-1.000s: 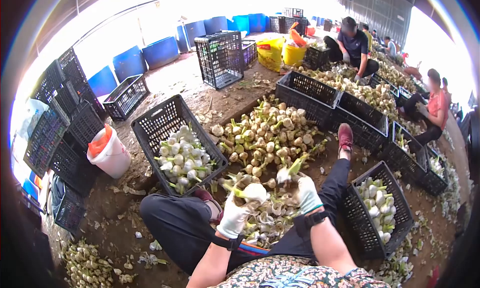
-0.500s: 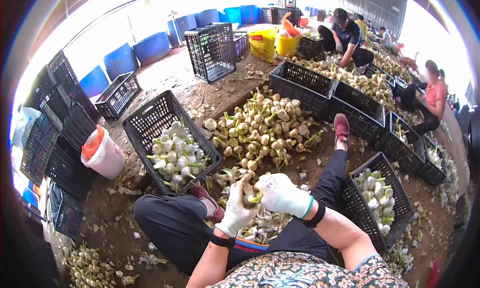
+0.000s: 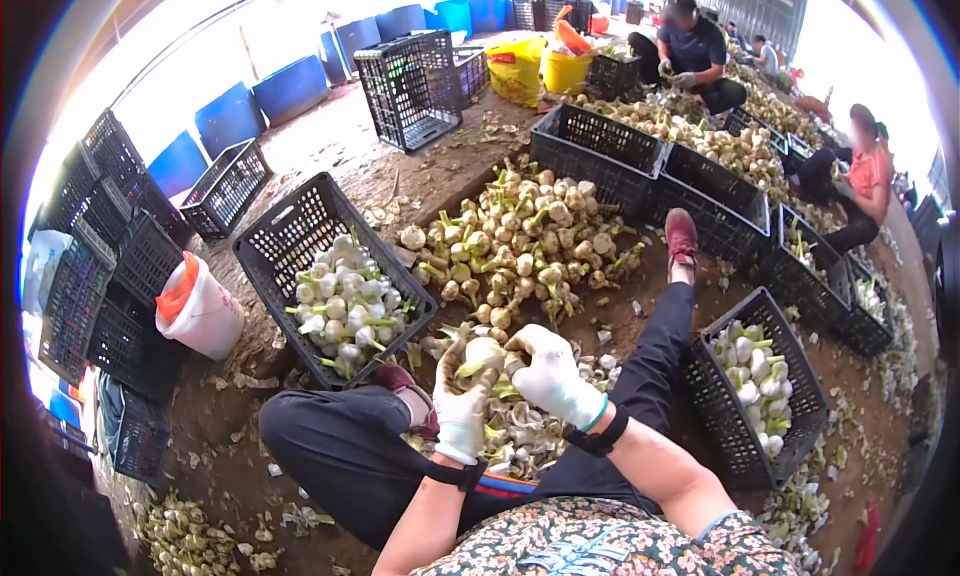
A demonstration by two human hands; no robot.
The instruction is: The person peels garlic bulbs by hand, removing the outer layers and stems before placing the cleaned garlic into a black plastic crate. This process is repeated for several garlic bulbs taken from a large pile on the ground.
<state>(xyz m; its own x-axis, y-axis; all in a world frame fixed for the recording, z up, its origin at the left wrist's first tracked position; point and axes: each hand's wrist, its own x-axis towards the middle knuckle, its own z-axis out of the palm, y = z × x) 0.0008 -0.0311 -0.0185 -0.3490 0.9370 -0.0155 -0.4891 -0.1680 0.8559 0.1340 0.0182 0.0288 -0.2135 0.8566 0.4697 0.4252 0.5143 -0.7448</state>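
In my gloved left hand (image 3: 462,408) is a pale garlic bulb (image 3: 483,355), with fingers and thumb wrapped round it. My right hand (image 3: 556,378), also in a white glove, is closed against the bulb's right side; its fingertips are partly hidden. Loose garlic skins (image 3: 525,431) lie on the ground below, between my legs. Just beyond my hands is a heap of untrimmed garlic (image 3: 530,241) with stems and dirty skins. To the left, a tilted black crate (image 3: 285,231) contains whiter bulbs (image 3: 350,301). Another black crate (image 3: 735,431) with white bulbs stands at my right.
A white bucket (image 3: 212,321) holding something orange stands at the left, near stacked black crates (image 3: 70,306). Black crates (image 3: 600,181) line the heap's far side. Co-workers (image 3: 692,51) sit farther back among more garlic. Yellow bags (image 3: 515,71) stand behind.
The bulb has turned and now shows its pale round side in my left hand. My right hand has shifted slightly right and down. The nearest co-worker has straightened up, hands raised.
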